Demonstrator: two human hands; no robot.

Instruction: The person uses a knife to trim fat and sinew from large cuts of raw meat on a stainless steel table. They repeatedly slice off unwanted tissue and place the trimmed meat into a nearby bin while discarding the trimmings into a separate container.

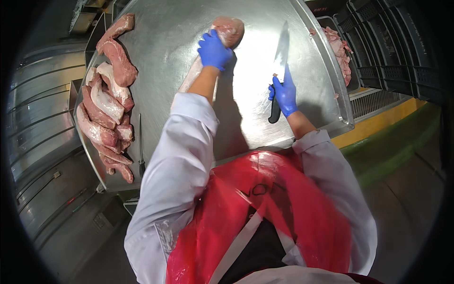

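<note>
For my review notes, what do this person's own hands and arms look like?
The left hand and right hand wear snug blue gloves ending near the wrist. Loose white sleeves stop short of them, leaving bare skin between.

Markings: three spots, apron and right-hand edge

Apron [302, 203], 5 o'clock from centre: red, big black capitals [264, 190] across the upper front. One short row, upright to the viewer, partly distorted by folds and shine; both ends run into creases, so full wording uncertain. Dark surface [309, 4], 1 o'clock, near the top edge: small red code [320, 9], letters then digits, one line, reads roughly level, dim but legible. Black crate [388, 52], 2 o'clock: pale lettering [417, 31] near its outer side, thin, slanting steeply down toward 3 o'clock, warped by the lens; too small and blurred to read surely.
</note>
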